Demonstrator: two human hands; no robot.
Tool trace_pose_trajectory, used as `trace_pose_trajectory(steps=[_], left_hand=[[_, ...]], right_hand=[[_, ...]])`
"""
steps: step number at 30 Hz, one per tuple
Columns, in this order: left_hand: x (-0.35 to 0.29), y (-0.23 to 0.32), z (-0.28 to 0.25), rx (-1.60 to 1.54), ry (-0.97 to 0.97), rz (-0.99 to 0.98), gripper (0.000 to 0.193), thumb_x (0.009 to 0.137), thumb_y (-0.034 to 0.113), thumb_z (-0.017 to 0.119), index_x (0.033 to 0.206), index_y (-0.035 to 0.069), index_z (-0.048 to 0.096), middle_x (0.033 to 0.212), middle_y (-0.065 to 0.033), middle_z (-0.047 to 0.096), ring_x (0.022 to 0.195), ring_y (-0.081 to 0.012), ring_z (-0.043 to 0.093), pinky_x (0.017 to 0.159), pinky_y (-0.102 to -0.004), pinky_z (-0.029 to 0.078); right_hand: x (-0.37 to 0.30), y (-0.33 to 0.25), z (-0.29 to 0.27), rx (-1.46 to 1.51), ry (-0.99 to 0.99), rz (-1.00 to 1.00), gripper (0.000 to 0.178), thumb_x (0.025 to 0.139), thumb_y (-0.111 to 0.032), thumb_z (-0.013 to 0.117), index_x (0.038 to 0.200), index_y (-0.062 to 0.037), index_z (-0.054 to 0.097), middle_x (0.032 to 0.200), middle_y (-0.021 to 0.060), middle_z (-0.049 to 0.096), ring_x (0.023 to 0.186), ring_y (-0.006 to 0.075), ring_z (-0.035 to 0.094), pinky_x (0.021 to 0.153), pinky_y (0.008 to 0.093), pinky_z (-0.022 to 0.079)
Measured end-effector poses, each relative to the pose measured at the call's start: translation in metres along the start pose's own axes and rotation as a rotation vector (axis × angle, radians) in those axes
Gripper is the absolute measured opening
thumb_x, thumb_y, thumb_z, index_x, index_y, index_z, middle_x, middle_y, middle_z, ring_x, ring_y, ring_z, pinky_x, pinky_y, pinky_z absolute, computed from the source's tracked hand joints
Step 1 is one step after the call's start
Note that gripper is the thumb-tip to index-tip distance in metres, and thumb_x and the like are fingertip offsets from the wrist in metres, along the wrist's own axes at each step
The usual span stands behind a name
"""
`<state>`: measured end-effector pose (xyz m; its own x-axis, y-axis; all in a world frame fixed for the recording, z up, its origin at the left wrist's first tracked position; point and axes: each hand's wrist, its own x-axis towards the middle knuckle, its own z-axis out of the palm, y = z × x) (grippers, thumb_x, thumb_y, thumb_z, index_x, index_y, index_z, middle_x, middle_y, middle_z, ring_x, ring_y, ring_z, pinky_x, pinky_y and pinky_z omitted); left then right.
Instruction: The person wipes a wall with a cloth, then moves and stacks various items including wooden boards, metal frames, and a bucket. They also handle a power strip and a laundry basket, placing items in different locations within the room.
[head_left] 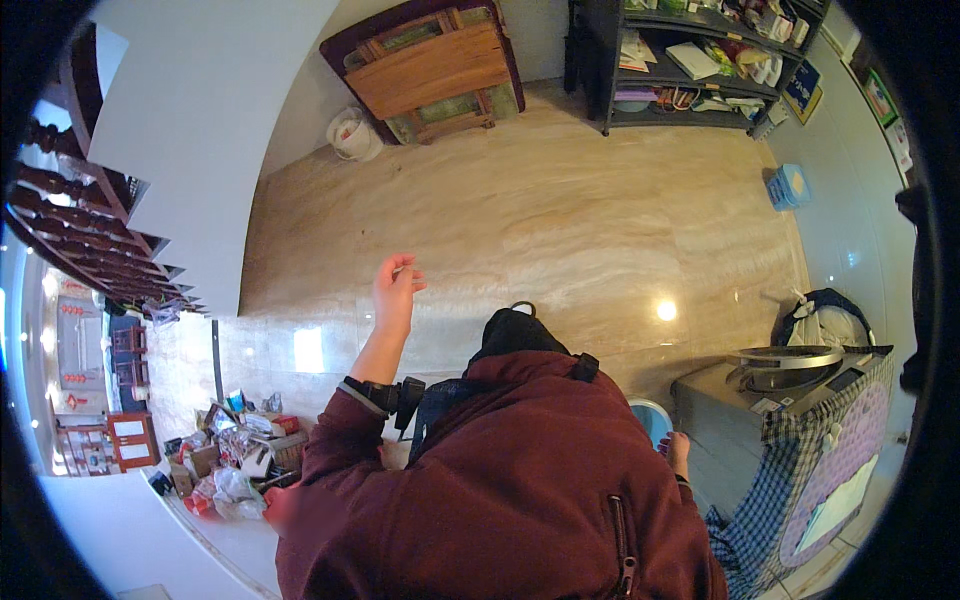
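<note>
My left hand (pixel 395 292) reaches out over the tiled floor. Its fingers are loosely bent and apart, and I see nothing in them. A black band sits around that wrist. Down by my right hip, my right hand (pixel 679 452) is at the edge of a round light-blue basin (pixel 652 421), with its fingers curled over the rim. My maroon jacket covers part of the basin, so what it holds, if anything, cannot be told. Just right of this hand stands a grey washing machine (pixel 715 425).
Ahead, a folded wooden table (pixel 430 70) leans on the wall beside a white bucket (pixel 354 135). A dark shelf unit (pixel 690 120) stands at far right, near a blue bin (pixel 788 187). Mixed clutter (pixel 235 450) lies at left, below a wooden stair railing (pixel 85 215).
</note>
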<state>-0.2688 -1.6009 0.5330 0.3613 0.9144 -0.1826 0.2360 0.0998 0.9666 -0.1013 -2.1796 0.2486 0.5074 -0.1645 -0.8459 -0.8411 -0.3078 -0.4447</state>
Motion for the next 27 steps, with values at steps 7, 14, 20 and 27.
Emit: trace_pose_trajectory(steps=[7,14,20,27], left_hand=[[-0.01,-0.006,0.024,0.083,-0.08,0.1,0.019,0.079,0.005,0.042,0.097,0.001,0.049,0.093,-0.0079,0.049,0.077,-0.0157,0.053,0.063,-0.0277,0.048],[-0.002,-0.014,0.029,0.039,-0.103,0.07,0.019,0.079,0.001,0.042,0.096,0.002,0.05,0.093,-0.0074,0.051,0.074,-0.0144,0.053,0.061,-0.0253,0.049],[0.005,-0.016,0.032,0.041,-0.12,0.052,0.018,0.079,0.002,0.042,0.096,0.001,0.05,0.093,-0.0076,0.05,0.075,-0.0148,0.054,0.061,-0.0258,0.048],[0.009,-0.018,0.039,0.053,-0.16,0.082,0.018,0.08,0.005,0.042,0.096,0.002,0.05,0.092,-0.0077,0.051,0.076,-0.0157,0.054,0.062,-0.0265,0.048]], right_hand=[[0.003,0.004,0.009,-0.062,-0.069,-0.075,0.019,0.072,-0.016,0.05,0.085,-0.0017,0.053,0.066,0.014,0.054,0.051,0.0246,0.053,0.043,0.0348,0.043],[-0.009,-0.013,0.013,0.002,-0.015,-0.033,0.012,0.074,-0.015,0.051,0.081,-0.007,0.047,0.055,0.0082,0.049,0.037,0.0189,0.044,0.033,0.0309,0.034],[-0.021,-0.019,0.013,0.005,-0.01,-0.06,0.011,0.073,-0.015,0.05,0.08,-0.0068,0.047,0.056,0.0088,0.049,0.038,0.019,0.045,0.033,0.0295,0.034],[-0.034,-0.015,0.016,-0.01,-0.018,-0.092,0.01,0.075,-0.016,0.049,0.079,-0.0063,0.047,0.056,0.0078,0.05,0.041,0.018,0.046,0.034,0.0274,0.034]])
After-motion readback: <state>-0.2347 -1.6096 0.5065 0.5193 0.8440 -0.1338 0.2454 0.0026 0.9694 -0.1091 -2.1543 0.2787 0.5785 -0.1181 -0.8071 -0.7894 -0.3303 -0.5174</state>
